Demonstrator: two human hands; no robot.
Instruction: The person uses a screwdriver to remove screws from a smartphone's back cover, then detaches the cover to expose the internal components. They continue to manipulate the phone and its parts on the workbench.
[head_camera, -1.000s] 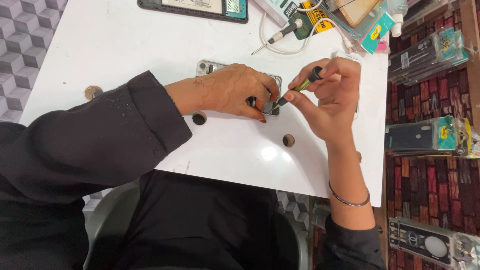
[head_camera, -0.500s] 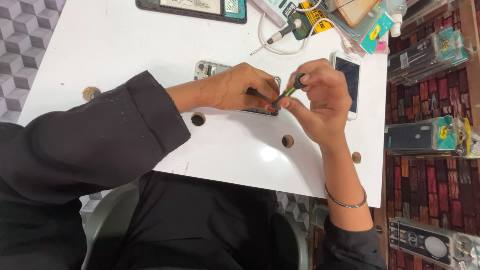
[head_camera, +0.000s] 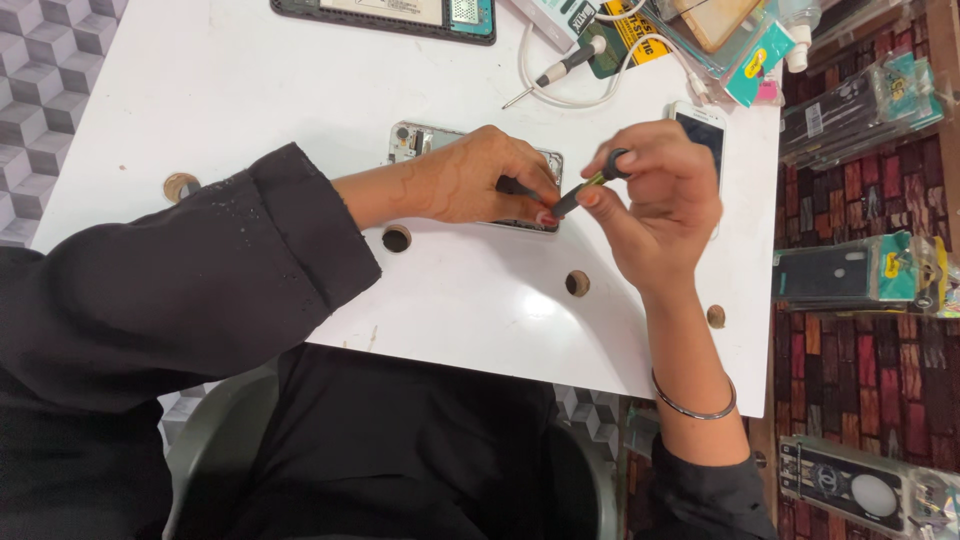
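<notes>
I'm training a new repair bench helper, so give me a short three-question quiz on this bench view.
1. True or false: the left hand rests on the opened silver phone body lying on the white table.
2. Which tool does the right hand hold? A) tweezers B) a slim green-and-black screwdriver C) a brush
3. Fill in: a thin metal ___ circles the right wrist.

Key: 1 true; 2 B; 3 bangle.
</notes>
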